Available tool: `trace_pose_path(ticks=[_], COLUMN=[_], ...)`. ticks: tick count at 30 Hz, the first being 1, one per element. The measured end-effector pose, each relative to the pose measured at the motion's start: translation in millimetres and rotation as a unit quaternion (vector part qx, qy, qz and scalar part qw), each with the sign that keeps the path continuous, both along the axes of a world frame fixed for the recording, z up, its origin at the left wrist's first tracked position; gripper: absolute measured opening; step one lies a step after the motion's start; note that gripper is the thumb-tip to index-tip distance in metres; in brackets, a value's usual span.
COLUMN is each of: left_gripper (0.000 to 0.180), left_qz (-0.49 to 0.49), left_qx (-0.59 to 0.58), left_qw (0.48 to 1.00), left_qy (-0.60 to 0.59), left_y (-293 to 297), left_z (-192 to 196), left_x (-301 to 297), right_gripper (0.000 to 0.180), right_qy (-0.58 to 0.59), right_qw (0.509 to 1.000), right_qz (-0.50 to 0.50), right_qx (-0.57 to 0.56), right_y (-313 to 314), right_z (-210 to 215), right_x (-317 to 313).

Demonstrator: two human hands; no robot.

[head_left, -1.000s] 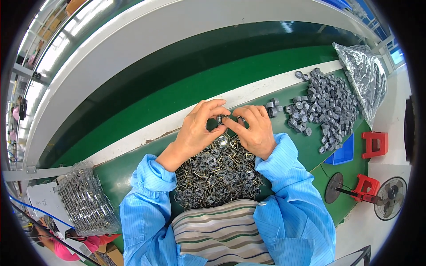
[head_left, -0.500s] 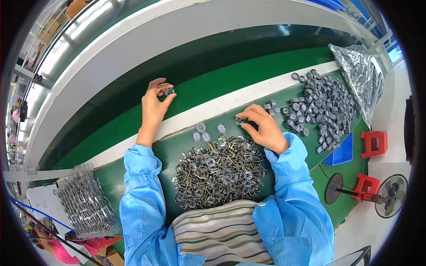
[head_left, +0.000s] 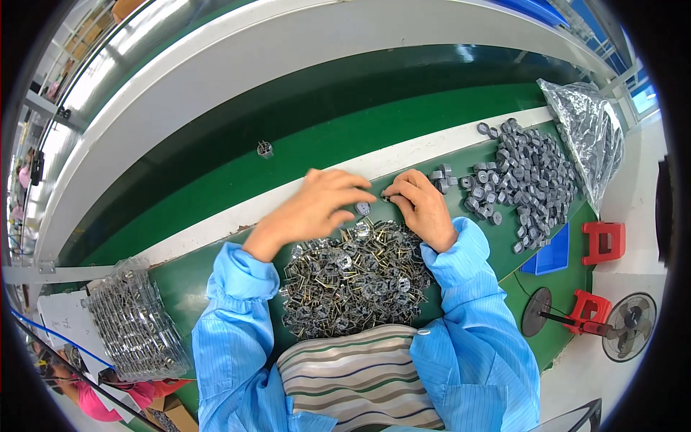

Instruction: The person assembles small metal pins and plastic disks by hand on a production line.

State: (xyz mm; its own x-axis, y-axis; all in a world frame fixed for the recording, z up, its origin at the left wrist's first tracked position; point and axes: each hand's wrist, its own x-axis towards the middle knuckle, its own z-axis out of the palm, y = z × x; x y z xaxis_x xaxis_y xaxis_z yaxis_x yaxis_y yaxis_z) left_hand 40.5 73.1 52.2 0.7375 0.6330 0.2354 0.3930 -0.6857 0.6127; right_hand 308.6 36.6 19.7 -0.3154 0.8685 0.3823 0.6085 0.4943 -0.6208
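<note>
My left hand hovers over the far edge of the heap with thumb and fingers apart, holding nothing. Beside its fingertips lies a round grey cap. My right hand pinches a small dark part between thumb and forefinger; its details are too small to read. Below both hands spreads a heap of small clear-and-black parts with brass-coloured pins. On the green belt beyond the white rail rests a single small dark-and-clear piece.
A large pile of grey caps lies to the right, near a clear plastic bag. A blue bin, red stools and a fan stand at the right. Stacked clear trays of parts sit at the left.
My left hand has let go of its small piece on the belt and come back right and nearer, toward my right hand. The right hand stays almost in place, still pinching its part.
</note>
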Motion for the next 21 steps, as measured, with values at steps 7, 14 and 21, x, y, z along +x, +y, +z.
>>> trace_pose_path(ticks=[7, 14, 21], left_gripper=[0.034, 0.026, 0.017], left_qz=[0.026, 0.075, 0.115], left_qx=[-0.028, 0.020, -0.064], left_qw=[0.999, 0.996, 0.989], left_qy=[0.027, -0.032, -0.064], left_y=[-7.3, -10.9, -10.2], left_z=[-29.6, -33.7, -46.3], left_x=[15.0, 26.1, 25.8], right_gripper=[0.014, 0.012, 0.012], right_qy=[0.017, -0.018, -0.037], right_qw=[0.993, 0.997, 0.999], right_qz=[-0.100, -0.071, 0.009], right_qx=[-0.054, 0.001, -0.007], right_y=[-2.9, -2.4, -6.0], right_z=[-3.7, -7.8, -4.5], right_x=[-11.6, -9.1, -18.0])
